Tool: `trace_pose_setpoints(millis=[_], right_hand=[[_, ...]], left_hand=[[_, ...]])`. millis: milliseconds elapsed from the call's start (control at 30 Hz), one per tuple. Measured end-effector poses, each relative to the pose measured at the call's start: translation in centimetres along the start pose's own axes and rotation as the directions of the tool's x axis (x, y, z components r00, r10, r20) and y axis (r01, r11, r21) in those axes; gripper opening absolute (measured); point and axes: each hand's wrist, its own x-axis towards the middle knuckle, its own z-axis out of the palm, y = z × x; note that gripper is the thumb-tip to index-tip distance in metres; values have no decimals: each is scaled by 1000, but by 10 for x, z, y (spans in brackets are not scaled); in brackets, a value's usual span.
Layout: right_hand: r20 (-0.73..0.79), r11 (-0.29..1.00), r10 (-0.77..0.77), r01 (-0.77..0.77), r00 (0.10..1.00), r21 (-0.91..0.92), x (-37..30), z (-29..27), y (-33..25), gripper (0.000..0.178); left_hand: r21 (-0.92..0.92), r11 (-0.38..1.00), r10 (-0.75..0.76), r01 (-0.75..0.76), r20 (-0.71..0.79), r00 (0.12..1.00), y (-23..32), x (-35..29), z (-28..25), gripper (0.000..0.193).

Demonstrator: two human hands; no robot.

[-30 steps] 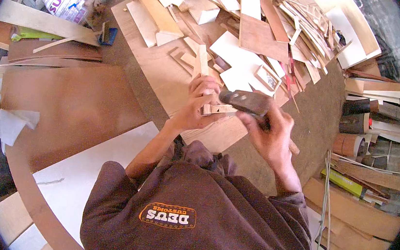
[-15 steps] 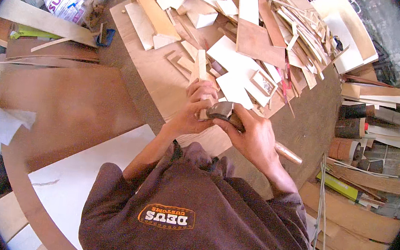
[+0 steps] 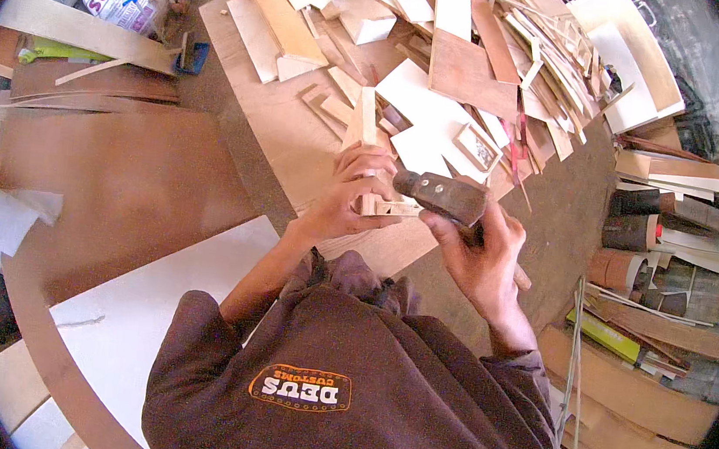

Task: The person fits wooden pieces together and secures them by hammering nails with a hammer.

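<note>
**Hammer held short beside a wooden piece steadied in the left grip**

The left grip (image 3: 350, 190), at the centre of the frame, is closed around a wooden piece (image 3: 363, 120), fingers wrapped over it and a block-like end showing below them. It seems held this way to steady the wood while leaving that end exposed. The right grip (image 3: 487, 248), right of centre, is closed on a hammer (image 3: 446, 197), close up behind its dark head, probably for control over reach. The handle end sticks out below the hand. The head points left, just beside the left fingers; whether it touches the wood cannot be told.

Between head and fingers, room is tight. Right of the right grip lies bare floor (image 3: 557, 219), the easiest space for the hammer to swing. Beneath and beyond the hands, a plywood sheet (image 3: 257, 113) slants across the frame, its left strip open. Up the frame it carries a pile of offcuts (image 3: 476, 68), with a white board (image 3: 412, 99) and a small framed box (image 3: 477, 147) on the near side, crowding any forward movement.

At the left, a large brown sheet (image 3: 126, 191) lies flat with wide open room; at the right edge, stacked boards (image 3: 689, 176) mark the limit.
</note>
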Motion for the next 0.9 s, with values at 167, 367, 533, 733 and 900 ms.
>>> trace_pose_setpoints(millis=[167,367,533,733,900], right_hand=[[242,955,-100,162,965,-249,-4,11,10,33],[-8,997,-73,73,997,3,-5,6,10,37],[317,956,-57,144,947,-256,-2,9,10,35],[15,997,-75,76,997,-27,-4,8,6,35],[189,966,-118,156,975,-204,-7,8,5,36]], left_hand=[[-117,993,19,-18,11,1000,-6,1,3,37],[-18,1000,1,-1,12,1000,0,2,-1,39],[-76,995,63,-62,19,998,-2,6,-4,35],[-16,1000,27,-26,18,999,3,4,-3,36],[-58,997,57,-56,14,998,-2,5,2,36]])
